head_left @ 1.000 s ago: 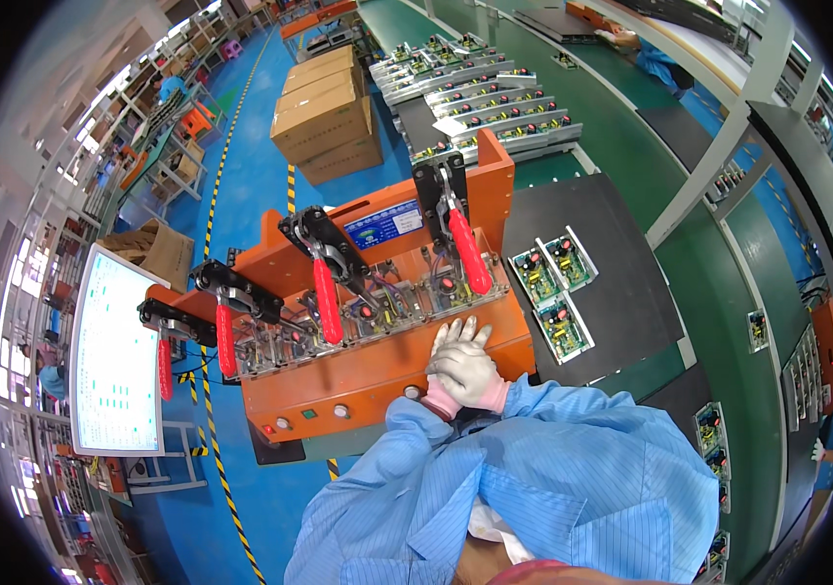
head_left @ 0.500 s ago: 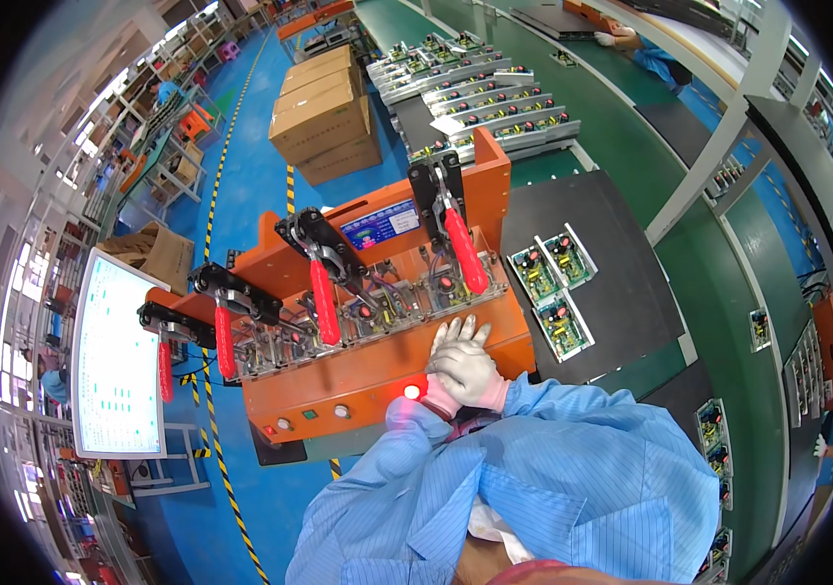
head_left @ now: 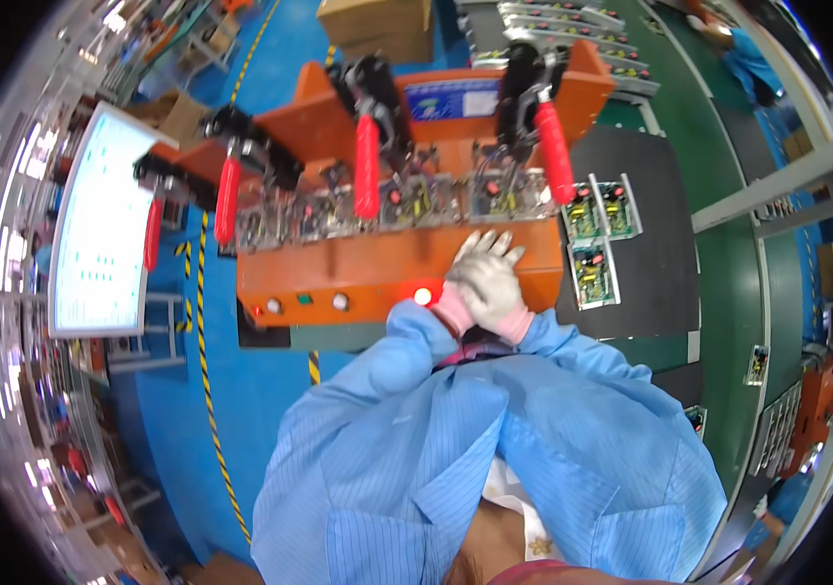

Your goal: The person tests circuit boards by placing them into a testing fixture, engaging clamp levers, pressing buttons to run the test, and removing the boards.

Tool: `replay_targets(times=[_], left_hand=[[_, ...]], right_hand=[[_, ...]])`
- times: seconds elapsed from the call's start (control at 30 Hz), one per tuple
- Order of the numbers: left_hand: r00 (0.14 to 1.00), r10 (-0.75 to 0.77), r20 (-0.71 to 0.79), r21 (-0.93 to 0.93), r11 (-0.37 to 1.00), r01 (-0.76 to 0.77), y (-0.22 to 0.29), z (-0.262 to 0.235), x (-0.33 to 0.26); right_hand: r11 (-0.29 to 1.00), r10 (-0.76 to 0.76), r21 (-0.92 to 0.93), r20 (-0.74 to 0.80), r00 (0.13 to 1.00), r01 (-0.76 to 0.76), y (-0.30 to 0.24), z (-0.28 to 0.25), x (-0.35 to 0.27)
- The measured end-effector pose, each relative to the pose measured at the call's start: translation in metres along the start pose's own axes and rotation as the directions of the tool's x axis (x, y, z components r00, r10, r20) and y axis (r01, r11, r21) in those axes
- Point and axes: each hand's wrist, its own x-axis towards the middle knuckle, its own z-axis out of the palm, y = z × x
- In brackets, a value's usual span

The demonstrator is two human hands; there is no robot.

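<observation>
The orange test fixture [head_left: 377, 268] stands directly in front of the person, circuit boards seated along its top under four red-handled clamps [head_left: 366, 166]. Both gloved hands are stacked on its front ledge: the right hand [head_left: 490, 283] lies flat on top, fingers spread and released, gripping nothing; the left hand [head_left: 456, 302] sits beneath it, mostly hidden, so I cannot tell its state. A red lamp [head_left: 423, 295] glows just beside them. Loose green circuit boards [head_left: 594, 234] lie on the black desk [head_left: 651, 244] to the right; a lit monitor [head_left: 95, 224] stands left.
</observation>
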Motion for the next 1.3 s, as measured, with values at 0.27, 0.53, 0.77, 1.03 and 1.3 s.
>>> replay_targets(times=[0.27, 0.53, 0.77, 1.03, 1.3], left_hand=[[0.962, -0.255, -0.097, -0.844, 0.533, 0.056, -0.033, 0.036, -0.066], [0.945, -0.285, -0.162, -0.109, 0.957, 0.27, -0.035, -0.053, -0.085], [0.866, -0.418, -0.275, -0.138, 0.908, 0.395, -0.014, -0.028, -0.074], [0.863, -0.393, -0.316, -0.241, 0.914, 0.328, -0.022, -0.026, -0.077], [0.884, -0.266, -0.384, -0.237, 0.954, 0.184, -0.037, -0.021, -0.087]], right_hand=[[0.977, 0.066, 0.194, 0.111, 0.992, -0.086, -0.021, 0.013, 0.014], [0.744, 0.627, 0.33, -0.044, 0.778, -0.581, 0.009, 0.001, 0.009], [0.767, 0.571, 0.348, 0.015, 0.821, -0.54, 0.021, 0.01, -0.002], [0.842, 0.54, 0.079, -0.149, 0.829, -0.534, 0.026, 0.029, -0.003], [0.831, 0.555, 0.1, -0.235, 0.798, -0.548, 0.019, 0.035, 0.002]])
